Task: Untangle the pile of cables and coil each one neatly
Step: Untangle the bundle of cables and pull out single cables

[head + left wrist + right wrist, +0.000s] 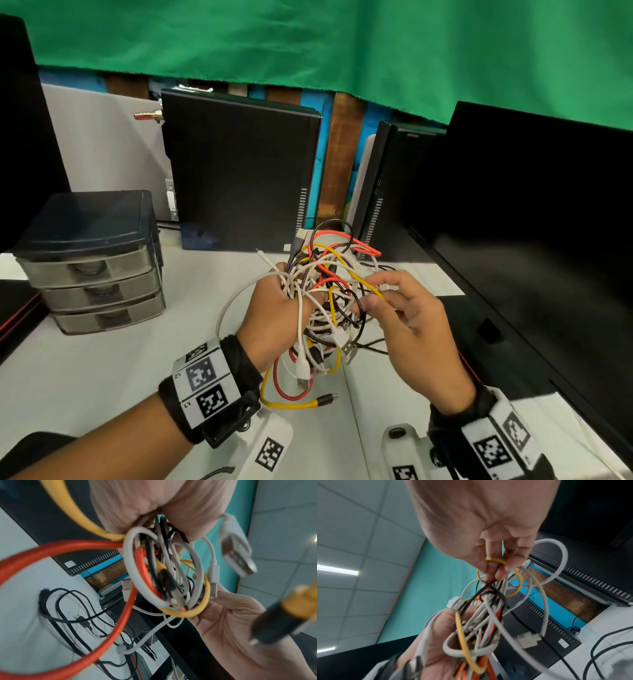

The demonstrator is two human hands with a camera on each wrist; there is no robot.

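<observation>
The left hand point(274, 315) grips a tangled bundle of white, black, red and yellow cables point(325, 301), held up above the white bench point(102, 370). The right hand point(414, 329) pinches a yellow braided cable point(495, 560) at the bundle's right side, fingers curled round it, while loose ends hang down toward the bench

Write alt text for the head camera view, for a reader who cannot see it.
A person's left hand grips a tangle of cables, white, red, yellow and black, above a white desk, while the right hand pinches a yellow cable. A small drawer unit stands at left, dark computer cases and a monitor behind.
</observation>
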